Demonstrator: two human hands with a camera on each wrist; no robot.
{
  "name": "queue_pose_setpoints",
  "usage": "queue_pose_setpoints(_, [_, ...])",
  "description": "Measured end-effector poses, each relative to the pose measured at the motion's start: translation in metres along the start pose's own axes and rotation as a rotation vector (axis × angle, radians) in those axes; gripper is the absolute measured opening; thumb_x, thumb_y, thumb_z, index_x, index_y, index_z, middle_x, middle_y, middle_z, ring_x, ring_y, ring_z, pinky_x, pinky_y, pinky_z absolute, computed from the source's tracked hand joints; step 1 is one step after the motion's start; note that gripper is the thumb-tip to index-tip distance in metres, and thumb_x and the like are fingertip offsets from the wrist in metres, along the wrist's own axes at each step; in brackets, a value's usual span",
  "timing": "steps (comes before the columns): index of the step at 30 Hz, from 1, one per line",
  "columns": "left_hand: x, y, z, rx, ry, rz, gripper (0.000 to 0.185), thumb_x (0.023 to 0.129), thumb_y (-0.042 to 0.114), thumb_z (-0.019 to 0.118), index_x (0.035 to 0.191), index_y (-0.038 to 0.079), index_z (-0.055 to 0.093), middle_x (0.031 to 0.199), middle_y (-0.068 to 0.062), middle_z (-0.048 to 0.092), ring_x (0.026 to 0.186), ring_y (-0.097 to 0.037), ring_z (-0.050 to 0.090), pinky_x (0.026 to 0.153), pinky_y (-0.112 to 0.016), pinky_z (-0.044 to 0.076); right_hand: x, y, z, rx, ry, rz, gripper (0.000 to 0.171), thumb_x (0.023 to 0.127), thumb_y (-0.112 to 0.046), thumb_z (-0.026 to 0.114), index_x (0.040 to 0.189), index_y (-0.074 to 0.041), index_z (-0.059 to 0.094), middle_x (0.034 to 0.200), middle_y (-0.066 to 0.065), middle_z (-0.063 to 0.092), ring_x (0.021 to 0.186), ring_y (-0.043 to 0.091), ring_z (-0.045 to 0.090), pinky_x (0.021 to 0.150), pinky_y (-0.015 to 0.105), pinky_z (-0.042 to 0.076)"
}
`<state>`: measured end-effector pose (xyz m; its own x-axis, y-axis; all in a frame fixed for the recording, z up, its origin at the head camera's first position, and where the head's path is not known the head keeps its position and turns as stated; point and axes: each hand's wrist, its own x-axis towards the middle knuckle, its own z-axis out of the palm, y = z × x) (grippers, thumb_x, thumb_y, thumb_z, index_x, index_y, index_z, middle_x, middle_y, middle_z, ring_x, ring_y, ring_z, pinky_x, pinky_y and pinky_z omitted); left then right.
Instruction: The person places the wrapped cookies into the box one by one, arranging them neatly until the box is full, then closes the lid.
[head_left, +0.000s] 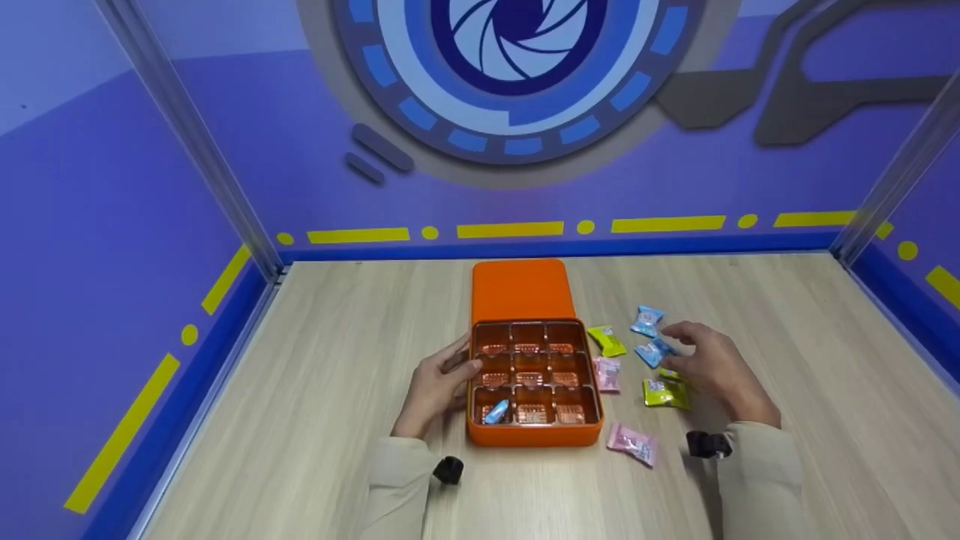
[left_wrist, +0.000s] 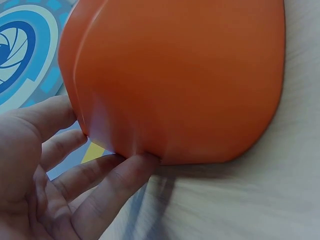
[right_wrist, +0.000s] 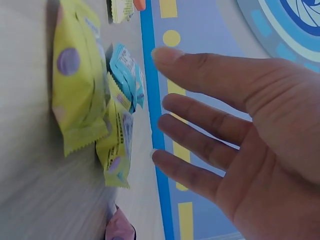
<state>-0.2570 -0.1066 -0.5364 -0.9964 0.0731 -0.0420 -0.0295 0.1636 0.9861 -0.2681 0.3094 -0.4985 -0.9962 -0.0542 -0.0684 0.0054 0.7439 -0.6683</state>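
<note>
An orange box (head_left: 536,436) stands before me with a clear tray of small compartments inside. A blue-wrapped candy (head_left: 496,412) lies in its front left compartment. My left hand (head_left: 435,386) holds the box at its left side, thumb at the rim and fingers low on the wall (left_wrist: 180,90). Over the loose candies on the right, my right hand (head_left: 716,367) hovers with fingers spread and nothing between them. Closest to its fingertips are a blue candy (head_left: 654,351) and two yellow-green candies (right_wrist: 80,75), one partly hidden by the hand in the head view.
Behind the box lies an orange lid (head_left: 521,289). A yellow-green candy (head_left: 607,340) and a pink candy (head_left: 607,373) sit along the box's right side. Another blue candy (head_left: 647,320) is farther back, another pink candy (head_left: 634,445) nearer me. Printed panels (head_left: 525,202) enclose the table.
</note>
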Motion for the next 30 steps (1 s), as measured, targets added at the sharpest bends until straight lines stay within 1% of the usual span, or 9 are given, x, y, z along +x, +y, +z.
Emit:
queue_pose_setpoints(6, [0.000, -0.001, 0.001, -0.005, -0.003, -0.006, 0.059, 0.102, 0.023, 0.075, 0.158, 0.019, 0.054, 0.150, -0.023, 0.057, 0.128, -0.037, 0.064, 0.083, -0.047, 0.063, -0.002, 0.005, -0.003, 0.036, -0.029, 0.060, 0.045, 0.100, -0.005, 0.072, 0.142, 0.004, 0.060, 0.146, 0.033, 0.053, 0.133, 0.051, 0.048, 0.109, 0.067, 0.043])
queue_pose_setpoints(11, [0.001, -0.001, 0.001, -0.016, -0.008, -0.008, 0.059, 0.102, 0.024, 0.075, 0.158, 0.019, 0.054, 0.151, -0.023, 0.057, 0.128, -0.037, 0.064, 0.083, -0.047, 0.063, -0.005, 0.008, -0.005, 0.053, -0.054, 0.079, 0.038, 0.099, -0.003, 0.071, 0.136, 0.003, 0.065, 0.137, 0.029, 0.058, 0.123, 0.045, 0.054, 0.105, 0.064, 0.047])
queue_pose_setpoints(15, [0.000, -0.001, 0.000, -0.016, -0.017, 0.009, 0.059, 0.103, 0.023, 0.075, 0.158, 0.018, 0.054, 0.150, -0.023, 0.058, 0.127, -0.036, 0.065, 0.083, -0.045, 0.063, -0.006, 0.011, -0.006, 0.018, -0.056, 0.030, 0.033, 0.094, 0.001, 0.076, 0.126, 0.005, 0.068, 0.123, 0.025, 0.065, 0.111, 0.040, 0.059, 0.095, 0.057, 0.052])
queue_pose_setpoints(18, [0.000, -0.002, 0.000, -0.012, -0.025, 0.023, 0.059, 0.104, 0.022, 0.074, 0.158, 0.017, 0.053, 0.150, -0.023, 0.058, 0.125, -0.036, 0.066, 0.083, -0.045, 0.063, -0.005, 0.014, -0.006, -0.010, -0.055, -0.006, 0.032, 0.090, 0.004, 0.077, 0.121, 0.007, 0.070, 0.115, 0.023, 0.067, 0.106, 0.038, 0.060, 0.090, 0.053, 0.053])
queue_pose_setpoints(22, [0.000, -0.002, 0.000, -0.023, -0.026, 0.021, 0.059, 0.103, 0.022, 0.074, 0.159, 0.017, 0.053, 0.150, -0.023, 0.057, 0.124, -0.035, 0.067, 0.083, -0.045, 0.063, -0.005, 0.015, -0.005, -0.013, -0.070, -0.007, 0.033, 0.089, 0.006, 0.077, 0.121, 0.006, 0.070, 0.113, 0.020, 0.067, 0.104, 0.036, 0.058, 0.089, 0.051, 0.052])
queue_pose_setpoints(25, [0.000, -0.002, 0.000, -0.030, -0.021, 0.013, 0.059, 0.103, 0.021, 0.074, 0.158, 0.018, 0.054, 0.150, -0.023, 0.058, 0.123, -0.034, 0.068, 0.083, -0.044, 0.063, -0.005, 0.015, -0.005, -0.011, -0.082, -0.007, 0.035, 0.088, 0.008, 0.075, 0.122, 0.006, 0.070, 0.115, 0.020, 0.066, 0.105, 0.037, 0.058, 0.091, 0.053, 0.051])
queue_pose_setpoints(30, [0.000, -0.002, 0.000, -0.041, -0.014, 0.018, 0.059, 0.103, 0.019, 0.074, 0.158, 0.016, 0.054, 0.148, -0.024, 0.059, 0.121, -0.034, 0.068, 0.082, -0.043, 0.064, -0.005, 0.016, -0.004, -0.016, -0.092, -0.015, 0.038, 0.088, 0.011, 0.072, 0.125, 0.006, 0.069, 0.117, 0.021, 0.066, 0.107, 0.038, 0.059, 0.093, 0.056, 0.051])
